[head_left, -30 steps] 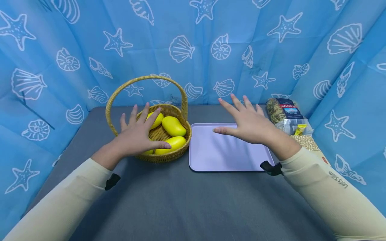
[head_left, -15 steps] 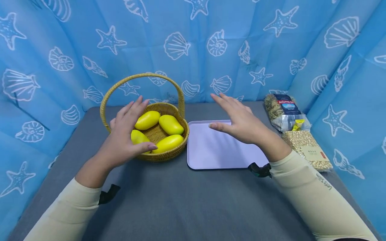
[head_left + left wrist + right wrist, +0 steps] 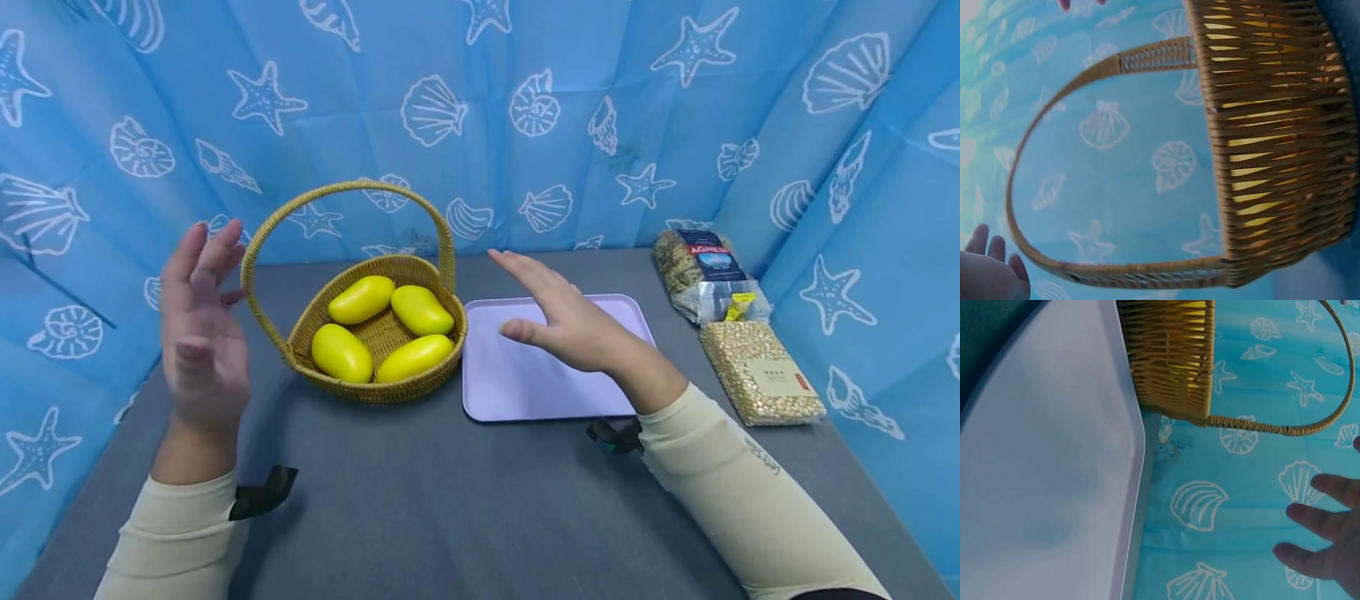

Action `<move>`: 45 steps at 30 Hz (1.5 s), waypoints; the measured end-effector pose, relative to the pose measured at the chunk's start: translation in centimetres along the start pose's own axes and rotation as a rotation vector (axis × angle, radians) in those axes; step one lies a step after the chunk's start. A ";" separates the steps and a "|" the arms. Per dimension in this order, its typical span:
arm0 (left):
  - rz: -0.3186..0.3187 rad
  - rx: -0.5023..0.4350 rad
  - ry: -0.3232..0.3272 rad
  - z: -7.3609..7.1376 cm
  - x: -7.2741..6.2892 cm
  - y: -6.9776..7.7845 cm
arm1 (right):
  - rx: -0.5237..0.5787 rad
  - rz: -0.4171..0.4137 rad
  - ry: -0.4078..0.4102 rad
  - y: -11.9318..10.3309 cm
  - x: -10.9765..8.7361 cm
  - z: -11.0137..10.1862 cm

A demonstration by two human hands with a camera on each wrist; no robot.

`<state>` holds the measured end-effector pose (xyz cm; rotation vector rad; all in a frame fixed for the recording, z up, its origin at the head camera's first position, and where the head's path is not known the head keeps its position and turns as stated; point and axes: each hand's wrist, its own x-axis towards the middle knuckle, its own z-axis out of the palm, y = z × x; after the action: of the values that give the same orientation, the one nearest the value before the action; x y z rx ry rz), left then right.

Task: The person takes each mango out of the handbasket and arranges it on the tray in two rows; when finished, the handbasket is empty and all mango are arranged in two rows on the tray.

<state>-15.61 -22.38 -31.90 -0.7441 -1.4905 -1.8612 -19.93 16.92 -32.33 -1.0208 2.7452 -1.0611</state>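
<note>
My left hand [image 3: 204, 350], slightly blurred, is raised just left of the wicker basket [image 3: 382, 393], palm turned inward and fingers extended, holding nothing. Several yellow mangoes [image 3: 342, 353] lie inside this basket, whose tall arched handle [image 3: 337, 188] stands upright. Over the pale lilac tray [image 3: 510, 400] hovers my right hand [image 3: 573, 323], its fingers stretched toward the basket and its thumb apart. In the left wrist view, yellow shows through the weave of the basket wall [image 3: 1279, 125]. The right wrist view has my spread fingers [image 3: 1319, 519] beyond the tray [image 3: 1054, 456].
At the back right lies a bag of pasta [image 3: 697, 267] with a dark blue label. In front of it is a clear pack of pale grains [image 3: 761, 371]. A grey cloth [image 3: 450, 508] covers the table, and a blue seashell-print curtain [image 3: 570, 150] encloses its back and sides.
My left hand has swung left from over the basket to beside it, uncovering the mangoes. My right hand has shifted slightly left over the tray, and its fingers have drawn closer together.
</note>
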 end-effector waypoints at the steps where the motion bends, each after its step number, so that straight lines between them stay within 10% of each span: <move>1: -0.004 -0.033 0.041 -0.3 0.0 -0.2 | 0.022 -0.013 -0.008 -0.1 0.1 0.1; 6: -0.101 -0.215 0.142 -2.5 0.0 -2.3 | 0.111 -0.065 -0.054 -0.4 0.6 0.5; 20: -0.618 -0.359 0.019 -7.4 -5.4 -9.7 | 0.185 -0.117 -0.076 -1.3 2.2 2.1; 36: -0.683 -0.283 -0.172 -8.8 -7.3 -12.1 | 0.418 -0.176 -0.062 -1.8 4.6 3.7; 45: -0.706 -0.198 -0.205 -9.0 -7.1 -12.2 | 0.741 -0.203 -0.083 -1.4 6.5 4.6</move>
<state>-20.80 -28.35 -46.61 -0.5407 -1.8824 -2.5423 -23.12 9.59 -33.75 -1.1595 1.9149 -1.8041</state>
